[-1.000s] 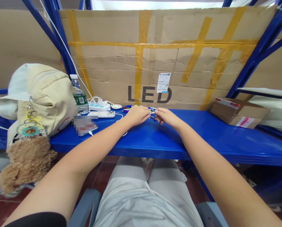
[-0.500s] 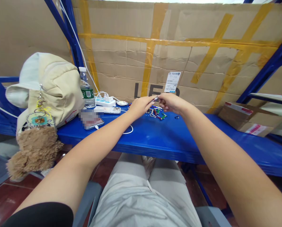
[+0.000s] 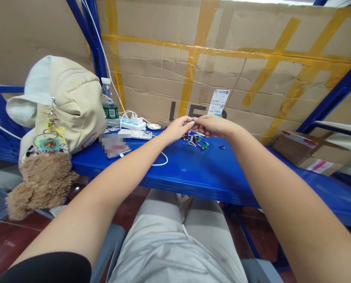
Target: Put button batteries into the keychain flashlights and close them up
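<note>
My left hand (image 3: pixel 179 129) and my right hand (image 3: pixel 211 125) meet at the fingertips above the blue table (image 3: pixel 199 169). Both are closed in a pinch, and what they hold between them is too small and hidden to name. Just below them lies a pile of small coloured carabiner clips (image 3: pixel 205 144), in red, green, blue and silver, partly covered by my fingers. One dark carabiner-like clip (image 3: pixel 222 147) lies apart, to the right of the pile.
On the left stand a cream bag (image 3: pixel 75 94) with a fluffy brown charm (image 3: pixel 46 181), and a water bottle (image 3: pixel 110 108). Near them are a power strip (image 3: pixel 132 124), phones and a white cable (image 3: pixel 163 157). Cardboard (image 3: pixel 152 74) rises behind; a small carton (image 3: pixel 299 151) sits right.
My fingertips have come closer together, and the silvery piece visible between them before is now hidden. My left thumb shows more plainly. The view has shifted slightly.
</note>
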